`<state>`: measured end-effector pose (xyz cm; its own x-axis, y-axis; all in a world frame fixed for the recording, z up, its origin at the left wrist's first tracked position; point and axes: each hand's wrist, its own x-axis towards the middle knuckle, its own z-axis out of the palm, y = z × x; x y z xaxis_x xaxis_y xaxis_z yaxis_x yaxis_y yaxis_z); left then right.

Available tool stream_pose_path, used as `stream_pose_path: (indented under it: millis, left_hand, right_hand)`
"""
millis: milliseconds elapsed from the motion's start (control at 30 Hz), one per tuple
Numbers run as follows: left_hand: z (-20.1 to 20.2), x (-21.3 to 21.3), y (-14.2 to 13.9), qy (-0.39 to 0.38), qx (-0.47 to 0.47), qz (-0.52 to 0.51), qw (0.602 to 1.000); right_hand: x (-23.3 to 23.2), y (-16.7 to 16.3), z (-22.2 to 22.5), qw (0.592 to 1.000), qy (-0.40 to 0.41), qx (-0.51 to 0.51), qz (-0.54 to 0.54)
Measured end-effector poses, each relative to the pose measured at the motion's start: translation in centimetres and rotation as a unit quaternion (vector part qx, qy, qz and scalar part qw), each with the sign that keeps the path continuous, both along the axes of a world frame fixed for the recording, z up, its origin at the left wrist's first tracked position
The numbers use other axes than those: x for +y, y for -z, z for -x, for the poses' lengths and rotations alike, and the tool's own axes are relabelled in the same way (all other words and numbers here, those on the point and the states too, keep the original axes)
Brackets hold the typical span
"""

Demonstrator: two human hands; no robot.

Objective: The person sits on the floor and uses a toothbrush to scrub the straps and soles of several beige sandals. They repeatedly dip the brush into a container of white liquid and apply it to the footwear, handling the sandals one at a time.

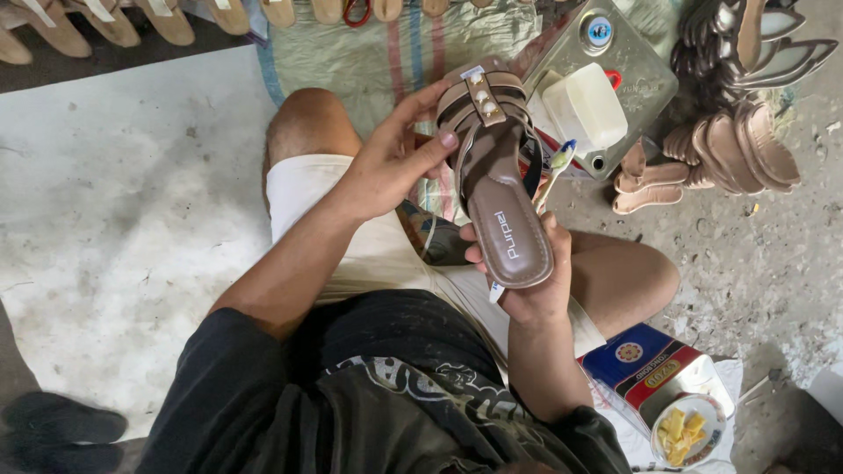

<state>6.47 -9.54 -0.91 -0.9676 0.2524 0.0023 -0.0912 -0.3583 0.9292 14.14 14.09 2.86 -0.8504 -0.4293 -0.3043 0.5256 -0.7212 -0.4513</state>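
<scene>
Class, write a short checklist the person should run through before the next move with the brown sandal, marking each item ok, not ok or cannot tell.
1. Heel of the sandal cupped in the right hand: ok.
2. Left hand fingers on the straps: ok.
3. Toothbrush kept beside the sandal: ok.
4. Straps fully bonded: cannot tell.
5. Metal tin within reach: ok.

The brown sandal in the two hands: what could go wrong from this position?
1. The right hand carries the brown sandal only at the heel, while also holding a toothbrush; the sandal might slip.
2. The toothbrush head sits close to the straps, which the left hand touches, so it could perhaps smear them.
</scene>
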Motion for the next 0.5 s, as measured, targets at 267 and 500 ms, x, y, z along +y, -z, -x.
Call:
stream_pose_path:
  millis: [267, 500]
  left_hand:
    - [1.7, -0.3, 0.4, 0.014, 0.020, 0.063, 0.998]
    - [3.5, 4.6, 3.9, 0.064, 0.000, 0.085, 0.994]
  right_hand:
    - [0.9, 3.1, 0.3, 0.850, 0.016, 0.213, -0.481]
    - [2.9, 9.8, -0.7, 0.815, 0.018, 0.174, -0.552]
